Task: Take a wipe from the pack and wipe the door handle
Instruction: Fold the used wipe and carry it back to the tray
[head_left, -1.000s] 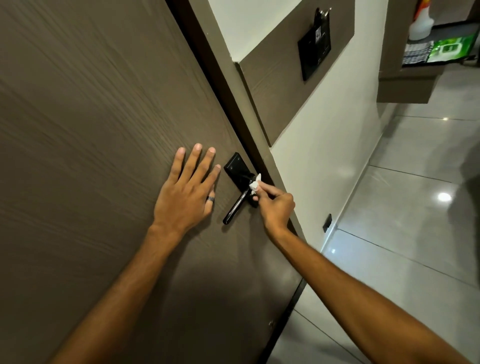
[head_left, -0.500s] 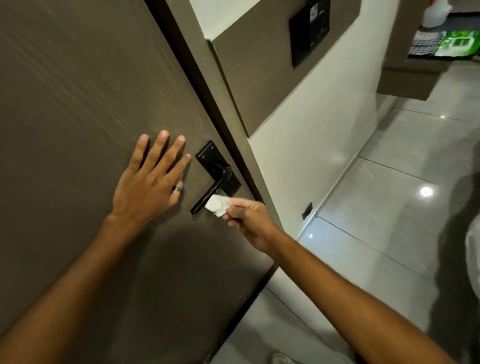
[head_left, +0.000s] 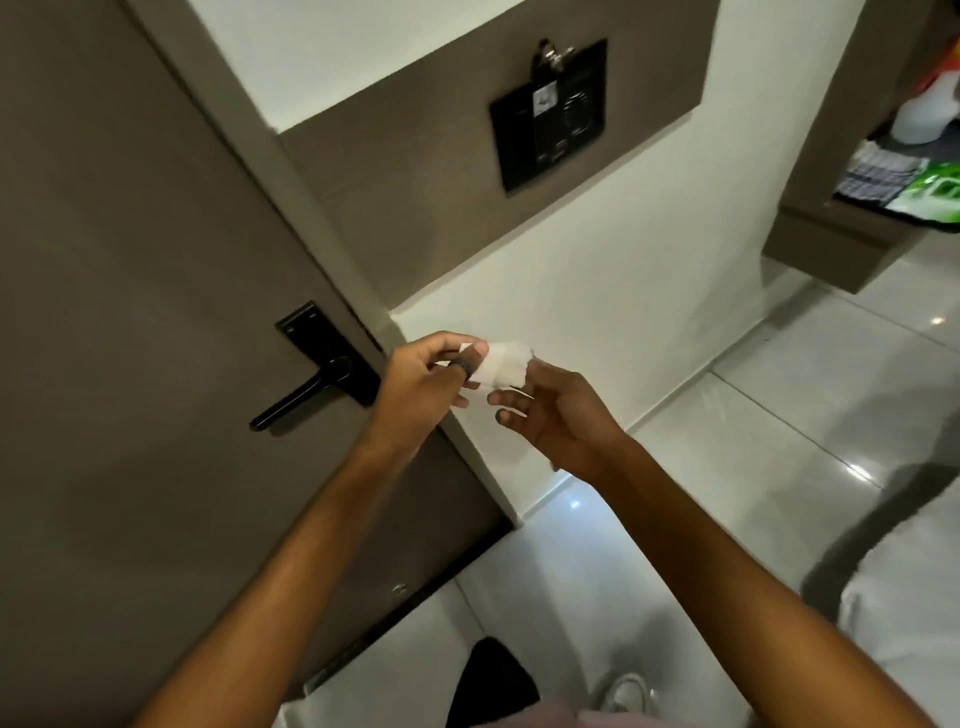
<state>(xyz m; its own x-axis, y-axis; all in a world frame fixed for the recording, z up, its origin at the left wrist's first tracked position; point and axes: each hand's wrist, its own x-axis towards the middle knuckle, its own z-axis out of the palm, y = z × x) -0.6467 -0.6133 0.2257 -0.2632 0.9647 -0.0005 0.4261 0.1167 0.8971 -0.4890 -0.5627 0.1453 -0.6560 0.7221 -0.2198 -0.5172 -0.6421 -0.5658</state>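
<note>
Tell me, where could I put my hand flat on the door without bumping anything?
The door is bare everywhere left of and above the black handle, and below it too. It gets crowded to the handle's right, where the left hand and right hand hold the wipe between them.

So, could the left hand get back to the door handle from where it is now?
Probably yes. The left hand is just right of the door handle, with nothing between them. It shares hold of the wipe with the right hand, so it would need to release or carry that.
</note>
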